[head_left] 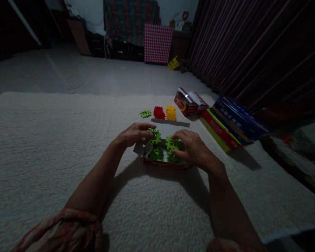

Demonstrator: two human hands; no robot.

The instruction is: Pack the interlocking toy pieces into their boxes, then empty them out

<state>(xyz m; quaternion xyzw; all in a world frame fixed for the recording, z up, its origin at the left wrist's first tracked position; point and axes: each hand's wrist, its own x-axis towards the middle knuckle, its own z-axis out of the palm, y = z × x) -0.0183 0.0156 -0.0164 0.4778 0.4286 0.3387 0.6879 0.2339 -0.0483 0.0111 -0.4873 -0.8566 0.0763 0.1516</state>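
On the pale quilted mat (76,150), just in front of the person, stands a small open box (164,163) with green toothed pieces (156,154) lying inside it, and both hands are over its rim. The left hand (138,134) is partly curled, its thumb and fingers closed on an upright green piece (155,138) above the far left part of the box. The right hand (191,146) is bent around the other side, thumb and forefinger parted, with a second green piece (169,142) at their tips; how firmly it is gripped I cannot tell. Beyond the box a grey strip (170,123) lies crosswise, and just behind it sit a red stack (159,112) and a yellow stack (171,113) side by side, with a flat green cluster (145,114) to their left. Farther right are an opened dark red carton (186,105), a blue box (235,117) and a red-and-green box (219,131) touching it
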